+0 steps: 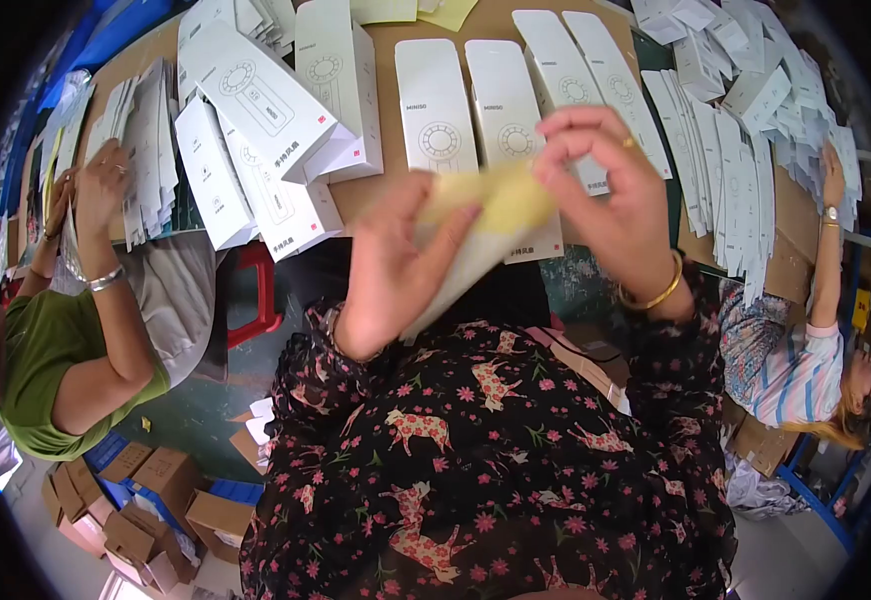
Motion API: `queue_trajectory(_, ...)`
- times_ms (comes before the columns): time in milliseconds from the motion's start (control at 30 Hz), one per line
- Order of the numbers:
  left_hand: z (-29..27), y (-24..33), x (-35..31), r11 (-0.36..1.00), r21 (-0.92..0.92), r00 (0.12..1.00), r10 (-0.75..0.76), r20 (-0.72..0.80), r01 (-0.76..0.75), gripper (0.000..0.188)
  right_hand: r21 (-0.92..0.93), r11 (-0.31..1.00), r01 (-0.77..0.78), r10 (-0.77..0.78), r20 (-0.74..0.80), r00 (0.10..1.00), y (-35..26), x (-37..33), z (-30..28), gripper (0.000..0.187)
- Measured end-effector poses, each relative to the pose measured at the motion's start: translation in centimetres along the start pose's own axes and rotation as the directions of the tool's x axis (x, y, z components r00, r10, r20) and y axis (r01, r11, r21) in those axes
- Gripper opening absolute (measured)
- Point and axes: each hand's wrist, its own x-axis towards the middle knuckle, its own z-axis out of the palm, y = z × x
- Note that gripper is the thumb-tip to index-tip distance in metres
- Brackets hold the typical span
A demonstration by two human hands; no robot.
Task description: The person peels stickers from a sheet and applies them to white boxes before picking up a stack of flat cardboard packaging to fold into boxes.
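Note:
A pale yellow sheet, smeared by motion, is stretched between my two hands in front of my chest. Its left end is pinched between the thumb and fingers of my left hand. My right hand, with a gold bangle at the wrist, grips the right edge with thumb and forefinger. A whitish flap hangs below the yellow part, beside my left palm; whether it is one piece with the sheet I cannot tell. Just beyond my hands lie white printed boxes, one behind the left hand and another behind the sheet.
More white boxes are stacked at the left of the brown tabletop. Flattened-looking cartons stand in rows at the right. One co-worker handles cartons at the left, another at the right. A red stool is below.

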Motion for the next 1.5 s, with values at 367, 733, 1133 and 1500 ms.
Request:
queue_trajectory(367, 1.2, -0.8, 0.5, 0.479, 0.568, 0.743, 0.455, 0.490, -0.669, 0.024, -0.326, 0.934, 0.144, -0.122, 0.088, 0.989, 7.5, 9.8, 0.2, 0.010)
queue_trajectory(733, 1.4, -1.0, 0.1, 0.437, 0.591, 0.734, 0.459, 0.501, -0.678, 0.023, -0.374, 0.922, 0.104, -0.074, 0.093, 0.993, 7.5, 9.7, 1.2, 0.008)
queue_trajectory(1133, 1.4, -0.9, 1.0, 0.468, 0.575, 0.741, 0.429, 0.516, -0.671, 0.040, -0.392, 0.920, -0.025, 0.057, 0.071, 0.996, 6.8, 11.0, 0.5, 0.017)
queue_trajectory(1500, -2.1, 1.5, -1.1, 0.971, 0.210, 0.990, 0.090, 0.105, -0.111, 0.029, 0.399, 0.902, -0.165, 0.146, 0.077, 0.986, -1.1, 4.4, -0.9, 0.026)
